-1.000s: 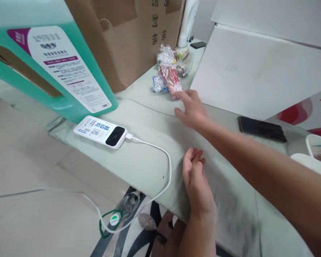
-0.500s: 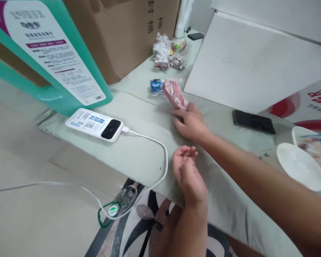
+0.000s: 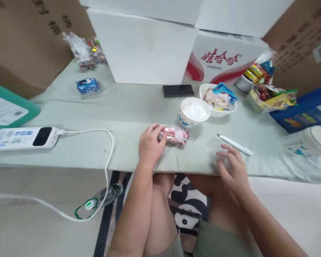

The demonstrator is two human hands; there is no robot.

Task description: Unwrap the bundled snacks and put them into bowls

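Red packet (image 3: 177, 136), left hand (image 3: 150, 144) gripping one end

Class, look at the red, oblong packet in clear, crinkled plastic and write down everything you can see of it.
The red, oblong packet in clear, crinkled plastic appears to rest on the pale green tabletop near its front edge, lengthwise roughly left to right. Pale patches show among the red; the film looks shiny. The bare left hand covers its left end, thumb and fingers touching it. The white, blue-patterned cup stands just behind its right end; contact is unclear. Any print is too blurred to read.
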